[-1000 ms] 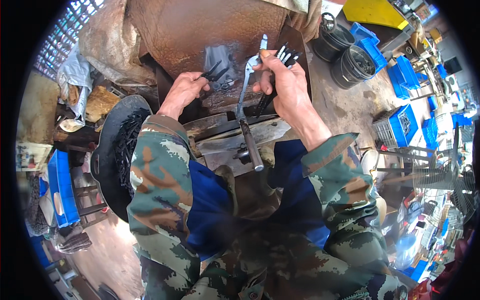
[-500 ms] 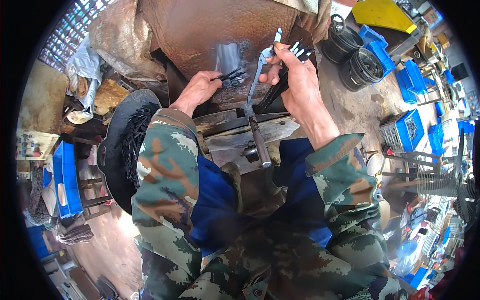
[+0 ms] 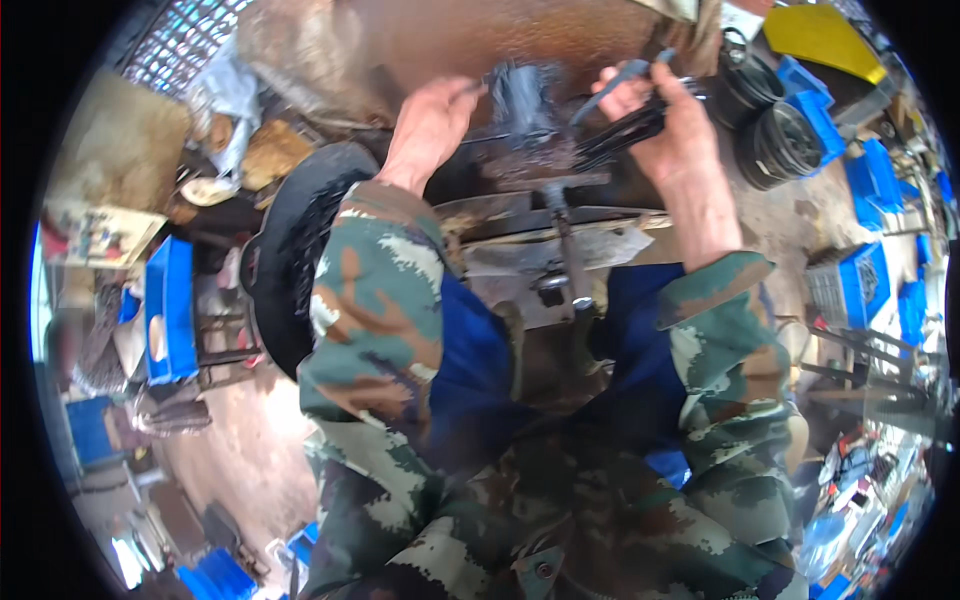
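Observation:
My right hand (image 3: 682,135) is closed around a bundle of thin black strips (image 3: 625,135), whose near ends point down toward the bench. A curved grey metal piece (image 3: 612,90) sticks out leftward from the same hand, by the thumb and fingers. My left hand (image 3: 432,125) is farther left, its fingertips pinched together beside a grey block (image 3: 524,105) on the bench. Blur hides what, if anything, is between those fingertips. Below the block, a metal bar (image 3: 572,250) runs toward me between my knees.
A black pan (image 3: 275,265) of dark strips stands left of my forearm. Behind the bench rises a brown sheet (image 3: 480,35). Black buckets (image 3: 778,148) and a blue crate (image 3: 862,282) are at the right. At the left is a blue bin (image 3: 170,310).
The view has shifted, with the scene now farther right. My left fingers have come nearer the grey block, and the strips seen in them earlier no longer show. My right hand keeps its bundle.

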{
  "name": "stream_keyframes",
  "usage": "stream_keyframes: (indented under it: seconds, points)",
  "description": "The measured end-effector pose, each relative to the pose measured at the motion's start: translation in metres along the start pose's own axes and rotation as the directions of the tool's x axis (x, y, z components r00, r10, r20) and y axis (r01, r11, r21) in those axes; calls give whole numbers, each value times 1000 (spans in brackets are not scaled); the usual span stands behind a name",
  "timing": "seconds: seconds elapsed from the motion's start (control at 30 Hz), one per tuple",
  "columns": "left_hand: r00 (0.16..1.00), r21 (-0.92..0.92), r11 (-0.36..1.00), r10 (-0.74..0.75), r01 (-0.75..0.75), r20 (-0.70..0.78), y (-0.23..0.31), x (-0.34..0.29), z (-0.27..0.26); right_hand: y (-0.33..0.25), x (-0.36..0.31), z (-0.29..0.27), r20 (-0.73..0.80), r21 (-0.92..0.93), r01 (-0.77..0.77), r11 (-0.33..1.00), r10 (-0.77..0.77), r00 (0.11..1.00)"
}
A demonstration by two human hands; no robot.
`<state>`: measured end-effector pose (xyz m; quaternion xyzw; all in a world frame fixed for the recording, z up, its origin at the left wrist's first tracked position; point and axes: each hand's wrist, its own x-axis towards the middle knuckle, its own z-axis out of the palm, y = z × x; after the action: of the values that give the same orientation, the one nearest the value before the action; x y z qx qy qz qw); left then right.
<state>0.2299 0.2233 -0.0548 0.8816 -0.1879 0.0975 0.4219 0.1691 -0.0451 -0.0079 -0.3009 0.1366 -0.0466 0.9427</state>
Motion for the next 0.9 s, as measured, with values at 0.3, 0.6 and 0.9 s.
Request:
stream_keyframes:
  seconds: [0.3,0.6,0.9]
  points:
    - [940,254,916,-257,310,-223,-27,-161,-137,-14,-4,-7,228,41,-4,999,-5,974]
    - [931,512,826,-41,236,-362,-70,-227,-186,-16,-16,-1,351,25,-86,996,72,934]
    - [679,633,693,280,345,-678,-53,-183,-324,-15,-33,-16,308,-37,-32,999,42,951]
